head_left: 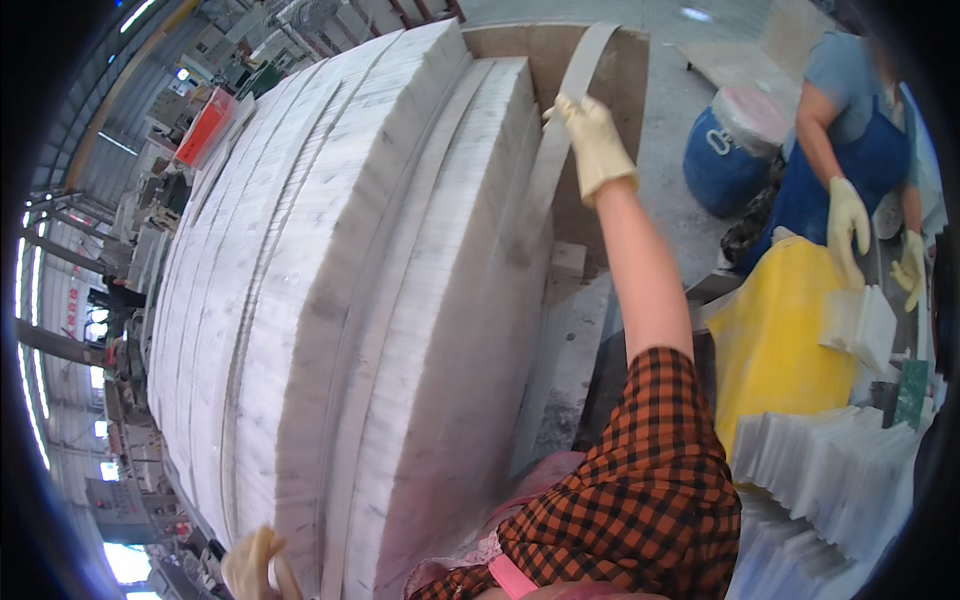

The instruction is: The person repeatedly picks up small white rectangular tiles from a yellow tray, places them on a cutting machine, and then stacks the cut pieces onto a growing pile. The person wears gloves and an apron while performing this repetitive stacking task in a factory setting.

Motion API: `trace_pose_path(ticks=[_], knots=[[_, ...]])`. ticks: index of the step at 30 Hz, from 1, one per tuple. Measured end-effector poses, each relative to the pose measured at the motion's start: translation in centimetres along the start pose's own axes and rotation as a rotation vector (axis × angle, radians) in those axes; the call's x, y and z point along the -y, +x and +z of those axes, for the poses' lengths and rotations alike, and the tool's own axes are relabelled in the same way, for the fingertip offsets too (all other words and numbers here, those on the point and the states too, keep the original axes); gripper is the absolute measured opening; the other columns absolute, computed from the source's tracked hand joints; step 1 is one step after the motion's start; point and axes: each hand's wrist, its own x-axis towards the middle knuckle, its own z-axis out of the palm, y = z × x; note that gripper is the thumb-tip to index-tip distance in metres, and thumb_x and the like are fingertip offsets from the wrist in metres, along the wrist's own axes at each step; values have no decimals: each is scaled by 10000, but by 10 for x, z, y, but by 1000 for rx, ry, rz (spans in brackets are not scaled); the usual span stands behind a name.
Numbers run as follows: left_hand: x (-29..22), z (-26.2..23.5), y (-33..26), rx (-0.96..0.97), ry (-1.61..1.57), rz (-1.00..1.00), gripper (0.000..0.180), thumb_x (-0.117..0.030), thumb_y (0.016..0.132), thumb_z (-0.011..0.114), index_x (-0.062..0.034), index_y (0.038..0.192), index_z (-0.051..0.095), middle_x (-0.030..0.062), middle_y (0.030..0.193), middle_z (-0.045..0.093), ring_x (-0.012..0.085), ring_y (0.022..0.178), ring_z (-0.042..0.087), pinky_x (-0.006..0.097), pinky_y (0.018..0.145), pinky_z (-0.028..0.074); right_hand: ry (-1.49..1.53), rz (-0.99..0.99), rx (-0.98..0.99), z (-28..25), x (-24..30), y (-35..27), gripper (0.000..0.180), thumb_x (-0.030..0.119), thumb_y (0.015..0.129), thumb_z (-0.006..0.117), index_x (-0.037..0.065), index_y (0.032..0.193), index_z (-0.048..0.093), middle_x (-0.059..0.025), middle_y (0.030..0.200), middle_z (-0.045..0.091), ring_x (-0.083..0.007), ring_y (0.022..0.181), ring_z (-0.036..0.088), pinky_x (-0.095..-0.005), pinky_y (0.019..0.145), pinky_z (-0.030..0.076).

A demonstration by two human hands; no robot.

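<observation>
The gloved right hand is clenched on the upper end of a long, narrow white marble strip that leans on edge against the near face of the big stack of marble slabs; the gloved left hand sits at the stack's bottom edge, and whether it grasps anything cannot be told. Judged from its thin, long form, the strip is stiff, heavy and prone to snap under its own span, so both ends warrant support. Right of the stack, a co-worker's gloved hands handle small white tiles.
</observation>
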Motion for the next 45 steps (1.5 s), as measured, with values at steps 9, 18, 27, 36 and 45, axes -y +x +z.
trace_pose_path(ticks=[9, 18, 27, 36, 45], knots=[[-152, 96, 180, 147, -754, 172, 987, -169, 833, 771, -119, 1643, 209, 247, 1536, 470, 373, 1356, 547, 393, 1083, 469, 286, -1, 207, 70, 90, -207, 224, 204, 1032, 592, -3, 1093, 651, -133, 1000, 744, -187, 807, 722, -335, 716, 587], [-71, 16, 66, 280, -370, -64, 878, -142, 826, 678, -169, 1617, 299, 297, 1234, 663, 494, 978, 674, 492, 847, 544, 413, 181, 243, 99, 110, -140, 271, 181, 997, 569, -1, 1185, 638, -151, 1050, 745, -199, 907, 714, -329, 758, 553], [-42, -51, -32, 544, -300, -538, 827, -120, 747, 695, -184, 1541, 472, 200, 1309, 669, 379, 1122, 691, 383, 904, 548, -53, 299, 179, 127, 56, -124, 397, 288, 977, 588, -82, 1114, 633, -174, 1105, 688, -266, 1016, 670, -410, 906, 469], [-28, 19, -45, 418, -401, -429, 811, -164, 732, 729, -213, 1512, 514, 186, 1151, 705, 352, 725, 644, 415, 697, 509, -226, 265, 191, 100, 5, -67, 468, 326, 956, 615, -70, 1205, 623, -229, 1211, 667, -348, 1126, 649, -409, 977, 499], [-23, 39, -35, 438, -422, -400, 798, -166, 738, 731, -205, 1506, 519, 198, 1015, 686, 336, 692, 636, 422, 692, 505, -453, 233, -62, 89, 50, -79, 462, 389, 952, 606, 39, 1254, 628, -167, 1178, 701, -288, 1006, 725, -405, 900, 531]])
